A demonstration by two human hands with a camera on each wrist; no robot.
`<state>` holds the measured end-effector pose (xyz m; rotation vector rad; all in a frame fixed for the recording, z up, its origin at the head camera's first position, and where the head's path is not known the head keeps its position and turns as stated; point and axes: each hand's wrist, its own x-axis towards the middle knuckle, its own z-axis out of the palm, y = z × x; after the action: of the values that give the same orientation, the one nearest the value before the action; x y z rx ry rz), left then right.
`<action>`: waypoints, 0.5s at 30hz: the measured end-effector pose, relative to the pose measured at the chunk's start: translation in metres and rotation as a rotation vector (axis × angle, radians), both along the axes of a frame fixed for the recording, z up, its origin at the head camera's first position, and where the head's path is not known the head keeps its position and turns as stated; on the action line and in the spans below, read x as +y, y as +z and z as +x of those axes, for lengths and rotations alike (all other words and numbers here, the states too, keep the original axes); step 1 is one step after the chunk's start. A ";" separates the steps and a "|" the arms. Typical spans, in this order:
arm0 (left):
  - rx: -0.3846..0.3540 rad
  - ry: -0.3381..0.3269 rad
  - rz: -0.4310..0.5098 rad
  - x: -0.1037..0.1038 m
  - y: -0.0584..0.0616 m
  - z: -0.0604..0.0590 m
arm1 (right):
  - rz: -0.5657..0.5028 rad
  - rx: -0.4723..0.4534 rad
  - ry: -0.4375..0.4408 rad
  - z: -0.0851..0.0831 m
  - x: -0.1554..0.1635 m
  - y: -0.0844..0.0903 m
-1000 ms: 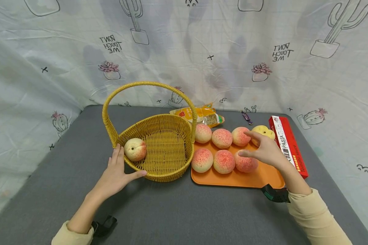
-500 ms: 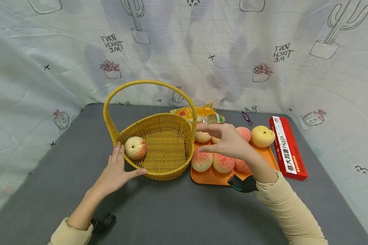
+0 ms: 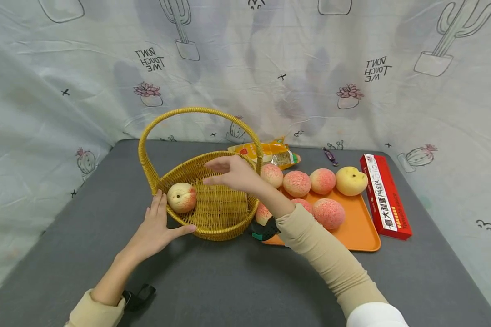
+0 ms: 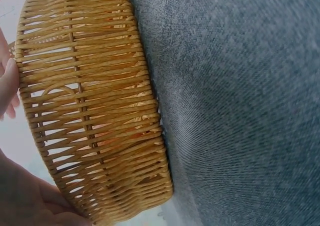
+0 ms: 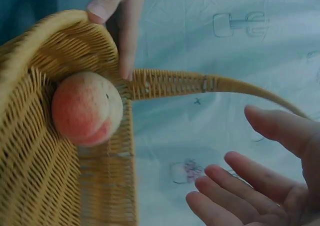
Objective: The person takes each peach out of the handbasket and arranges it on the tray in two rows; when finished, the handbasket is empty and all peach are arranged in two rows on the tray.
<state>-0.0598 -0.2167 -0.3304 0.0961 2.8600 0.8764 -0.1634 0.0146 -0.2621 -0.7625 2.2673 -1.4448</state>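
A yellow woven basket (image 3: 218, 209) with a tall arched handle stands on the grey table. Inside it, at the left wall, lies one peach (image 3: 182, 198), pale with a red blush; the right wrist view shows this peach (image 5: 82, 108) larger. My left hand (image 3: 151, 234) rests on the basket's left and front rim, thumb and fingers spread; its wrist view shows the woven basket side (image 4: 95, 106) up close. Above the basket's right part hovers my right hand (image 3: 239, 175), fingers apart and holding nothing; in its wrist view the palm and fingers (image 5: 260, 206) are bare.
To the right, an orange tray (image 3: 358, 231) carries several peaches (image 3: 328, 213) and a yellow fruit (image 3: 351, 180); the right forearm partly covers them. A red pasta box (image 3: 386, 197) lies beside it. Behind are a yellow food packet (image 3: 276, 150) and a purple-wrapped candy (image 3: 330, 156).
My right hand has swept left from above the tray to above the basket, holding nothing. The left hand stays at the rim. Basket and fruit look unmoved.
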 end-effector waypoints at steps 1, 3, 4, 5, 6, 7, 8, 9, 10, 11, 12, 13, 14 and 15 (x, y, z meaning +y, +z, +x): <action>0.000 0.000 0.001 0.000 0.000 0.000 | -0.016 -0.033 -0.015 -0.003 -0.005 -0.001; 0.000 0.002 0.000 0.001 0.001 0.000 | -0.040 -0.094 -0.048 -0.008 -0.014 -0.002; -0.001 0.003 0.000 0.001 0.001 0.000 | -0.056 -0.133 -0.065 -0.011 -0.018 -0.003; -0.002 0.004 -0.002 0.001 0.002 0.000 | -0.074 -0.176 -0.083 -0.013 -0.023 -0.004; -0.002 0.004 -0.005 0.001 0.002 0.000 | -0.088 -0.218 -0.097 -0.016 -0.027 -0.005; -0.003 0.004 -0.008 0.001 0.003 0.000 | -0.111 -0.271 -0.109 -0.019 -0.031 -0.007; -0.003 0.005 -0.011 0.001 0.003 0.000 | -0.134 -0.328 -0.117 -0.022 -0.035 -0.009; -0.005 0.005 -0.013 0.002 0.003 0.000 | -0.155 -0.384 -0.119 -0.025 -0.039 -0.012; -0.006 0.006 -0.016 0.002 0.003 0.000 | -0.161 -0.430 -0.117 -0.028 -0.043 -0.015; -0.007 0.007 -0.020 0.002 0.003 0.000 | -0.158 -0.466 -0.108 -0.031 -0.047 -0.018; -0.010 0.007 -0.021 0.002 0.003 0.000 | -0.147 -0.497 -0.096 -0.033 -0.050 -0.022; -0.012 0.008 -0.023 0.003 0.003 0.000 | -0.129 -0.518 -0.087 -0.034 -0.053 -0.026; -0.013 0.009 -0.024 0.003 0.003 0.000 | -0.100 -0.523 -0.073 -0.035 -0.056 -0.030; -0.014 0.009 -0.024 0.003 0.003 0.000 | -0.071 -0.524 -0.060 -0.036 -0.058 -0.033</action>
<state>-0.0593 -0.2133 -0.3274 0.0737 2.8591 0.8413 -0.1994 -0.0434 -0.2955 -0.2843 1.8565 -1.5398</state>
